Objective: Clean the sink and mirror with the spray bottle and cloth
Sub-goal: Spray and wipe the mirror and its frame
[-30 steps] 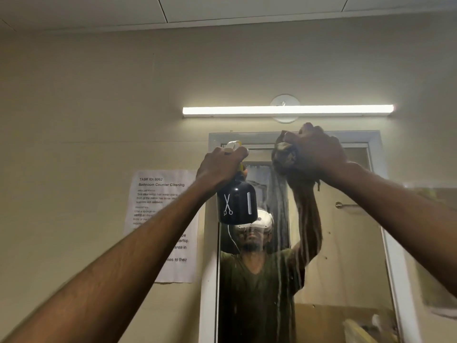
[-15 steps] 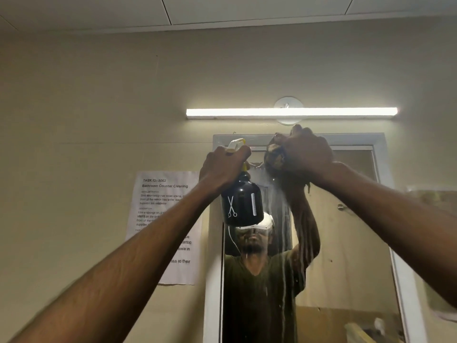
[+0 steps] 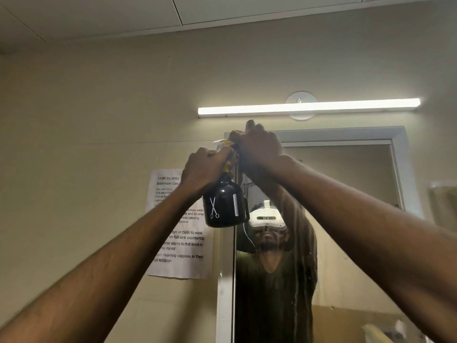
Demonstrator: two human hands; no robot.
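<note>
Spray bottle (image 3: 225, 206): glossy, black, round-shouldered

Head camera tilts upward, close to mirror (image 3: 346, 219).

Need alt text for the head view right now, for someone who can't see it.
Both arms reach up to the top left corner of a wet, streaked mirror: the left hand grips a black spray bottle by its neck, and the right hand presses at the mirror's top edge. A lit strip light hangs above.

A bathroom: a framed wall mirror (image 3: 346, 243) under a strip light (image 3: 309, 107), beside a posted cleaning notice (image 3: 183, 243).
</note>
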